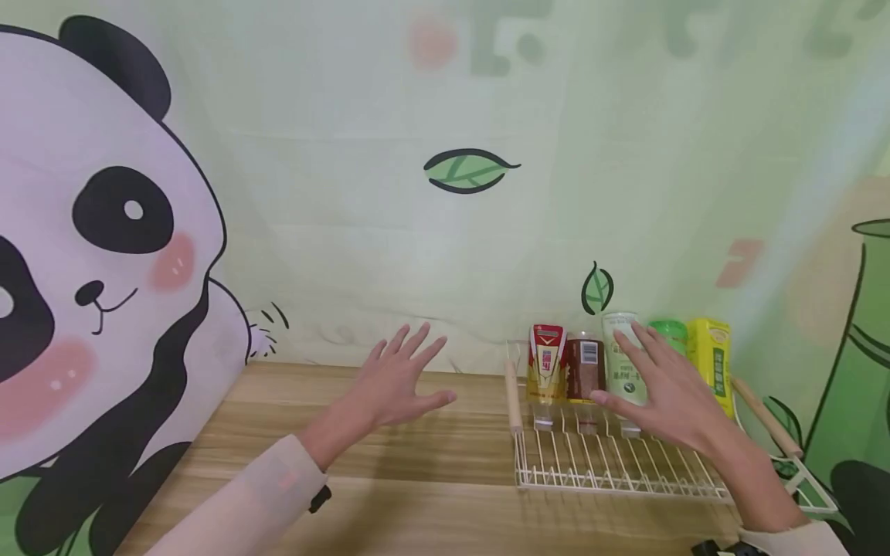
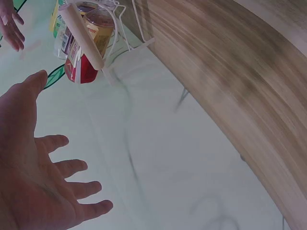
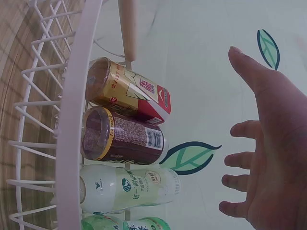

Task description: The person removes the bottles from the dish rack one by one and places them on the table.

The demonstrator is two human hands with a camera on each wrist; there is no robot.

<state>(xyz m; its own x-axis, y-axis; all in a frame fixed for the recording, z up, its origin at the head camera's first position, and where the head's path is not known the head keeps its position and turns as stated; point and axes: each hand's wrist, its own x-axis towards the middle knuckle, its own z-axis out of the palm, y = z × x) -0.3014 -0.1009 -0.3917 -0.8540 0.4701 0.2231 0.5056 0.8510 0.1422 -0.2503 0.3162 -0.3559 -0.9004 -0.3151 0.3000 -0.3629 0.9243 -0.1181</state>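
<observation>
Fingers spread, my left hand [image 1: 396, 378] hovers over the wooden table left of a white wire rack [image 1: 619, 486]; it holds nothing. My right hand [image 1: 667, 386], also spread and holding nothing, is raised in front of the rack and overlaps its drinks in the head view. Along the rack's back stand a red and gold drink bottle [image 3: 139, 93], a dark brown bottle [image 3: 129, 136] with a barcode and a pale green and white bottle [image 3: 129, 188]. Farther right are a green-topped container [image 1: 669, 332], partly behind the right hand, and a yellow carton [image 1: 711, 359].
Wooden handles rise at the rack's left [image 1: 513, 398] and right [image 1: 768, 417] ends. The wood-grain table [image 1: 417, 455] runs up to a pale green cloth backdrop [image 1: 334, 177] printed with a large panda [image 1: 118, 232] and leaves.
</observation>
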